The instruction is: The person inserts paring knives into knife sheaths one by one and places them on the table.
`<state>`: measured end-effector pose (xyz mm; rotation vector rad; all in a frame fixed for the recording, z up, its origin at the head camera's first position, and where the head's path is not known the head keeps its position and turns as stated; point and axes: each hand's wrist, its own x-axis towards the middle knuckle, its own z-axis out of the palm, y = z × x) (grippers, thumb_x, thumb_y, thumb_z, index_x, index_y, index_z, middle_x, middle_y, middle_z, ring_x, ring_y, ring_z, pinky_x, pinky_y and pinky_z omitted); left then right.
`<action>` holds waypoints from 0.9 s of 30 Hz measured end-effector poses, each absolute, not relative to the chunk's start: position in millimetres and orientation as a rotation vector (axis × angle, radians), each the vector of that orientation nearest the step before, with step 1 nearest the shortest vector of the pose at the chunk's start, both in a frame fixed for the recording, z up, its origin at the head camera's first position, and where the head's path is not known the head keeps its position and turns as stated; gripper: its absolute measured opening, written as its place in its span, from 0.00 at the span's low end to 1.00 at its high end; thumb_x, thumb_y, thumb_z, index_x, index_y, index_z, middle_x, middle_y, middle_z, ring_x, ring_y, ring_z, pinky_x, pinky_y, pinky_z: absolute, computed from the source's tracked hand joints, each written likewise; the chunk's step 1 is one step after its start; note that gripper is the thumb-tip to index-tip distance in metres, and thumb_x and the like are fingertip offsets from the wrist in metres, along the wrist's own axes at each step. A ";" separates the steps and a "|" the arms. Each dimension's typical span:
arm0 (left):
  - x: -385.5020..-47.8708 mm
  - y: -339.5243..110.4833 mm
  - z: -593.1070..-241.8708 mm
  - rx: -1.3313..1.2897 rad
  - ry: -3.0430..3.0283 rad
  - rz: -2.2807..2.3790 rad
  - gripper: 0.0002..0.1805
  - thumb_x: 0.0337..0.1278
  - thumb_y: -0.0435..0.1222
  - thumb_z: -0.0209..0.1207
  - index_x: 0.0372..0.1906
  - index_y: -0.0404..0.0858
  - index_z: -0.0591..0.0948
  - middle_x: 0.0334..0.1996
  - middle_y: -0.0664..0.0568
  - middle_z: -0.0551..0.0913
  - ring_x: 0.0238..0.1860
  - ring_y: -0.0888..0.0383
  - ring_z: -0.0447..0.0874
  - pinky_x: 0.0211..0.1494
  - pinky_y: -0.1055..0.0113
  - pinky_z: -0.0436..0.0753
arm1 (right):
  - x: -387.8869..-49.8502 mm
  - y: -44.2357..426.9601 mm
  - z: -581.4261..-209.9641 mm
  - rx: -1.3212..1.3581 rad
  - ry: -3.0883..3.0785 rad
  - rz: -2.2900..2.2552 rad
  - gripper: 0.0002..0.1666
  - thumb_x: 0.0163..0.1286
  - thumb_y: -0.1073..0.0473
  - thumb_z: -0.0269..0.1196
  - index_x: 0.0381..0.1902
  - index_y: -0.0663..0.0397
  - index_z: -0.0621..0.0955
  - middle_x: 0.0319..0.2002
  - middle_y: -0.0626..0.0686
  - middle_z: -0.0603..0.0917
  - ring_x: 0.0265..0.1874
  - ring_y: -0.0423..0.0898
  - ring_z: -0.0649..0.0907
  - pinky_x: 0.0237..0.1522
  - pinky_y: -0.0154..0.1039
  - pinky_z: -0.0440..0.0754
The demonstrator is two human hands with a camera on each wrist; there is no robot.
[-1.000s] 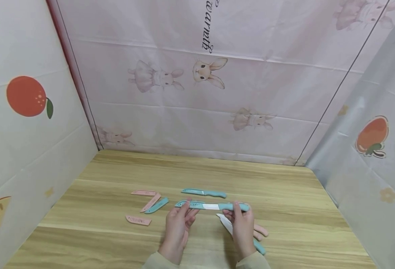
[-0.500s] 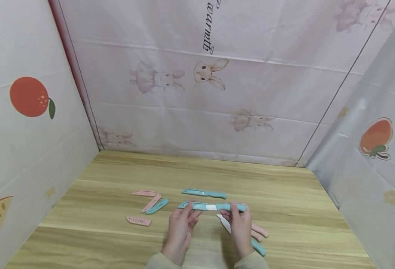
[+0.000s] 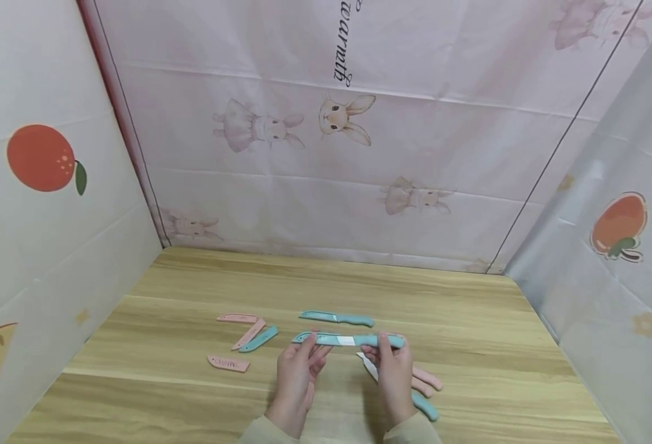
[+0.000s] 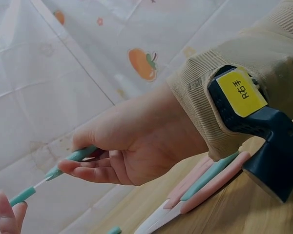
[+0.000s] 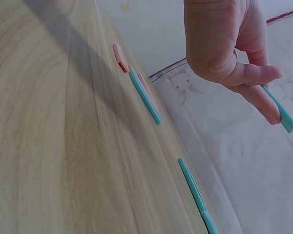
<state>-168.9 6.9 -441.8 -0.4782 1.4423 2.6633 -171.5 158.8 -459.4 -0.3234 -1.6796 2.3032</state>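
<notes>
Above the table my left hand (image 3: pixel 298 376) pinches a teal knife sheath (image 3: pixel 328 340) between thumb and fingers. The handle of a teal paring knife (image 3: pixel 366 340) is gripped by my right hand (image 3: pixel 395 376). Its white blade sits partly inside the sheath, and a short strip shows between sheath and handle. In the left wrist view the same strip is visible between the knife handle (image 4: pixel 71 161) and sheath (image 4: pixel 23 196). The right wrist view has the left hand (image 5: pixel 224 44) with the sheath end (image 5: pixel 286 117) jutting past its fingers.
Behind the hands lies a sheathed teal knife (image 3: pixel 353 320). Loose pink sheaths (image 3: pixel 228 364) and a teal sheath (image 3: pixel 259 340) lie to the left. Under the right hand are unsheathed pink-handled knives (image 3: pixel 428 378) and a teal-handled knife (image 3: pixel 425 407). Printed cloth walls (image 3: pixel 326 216) bound the table.
My right hand has moved slightly left with the knife, and the sheath covers more of the blade. The bare white strip is about half as long. The things on the table stay put.
</notes>
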 end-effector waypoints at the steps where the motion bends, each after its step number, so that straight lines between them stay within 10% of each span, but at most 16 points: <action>1: -168.8 6.7 -441.6 -0.480 1.444 2.661 0.19 0.67 0.38 0.52 0.55 0.28 0.70 0.45 0.42 0.83 0.39 0.57 0.85 0.35 0.75 0.83 | -171.4 158.4 -459.2 -0.326 -1.681 2.304 0.07 0.74 0.63 0.47 0.41 0.63 0.64 0.26 0.50 0.81 0.26 0.40 0.83 0.36 0.33 0.84; 27: -166.0 7.6 -446.1 -0.477 1.461 2.683 0.20 0.67 0.37 0.51 0.56 0.26 0.69 0.45 0.40 0.82 0.38 0.58 0.85 0.33 0.74 0.83 | -170.9 153.2 -467.8 -0.244 -1.653 2.271 0.11 0.73 0.60 0.51 0.40 0.64 0.66 0.28 0.51 0.82 0.25 0.39 0.83 0.33 0.33 0.84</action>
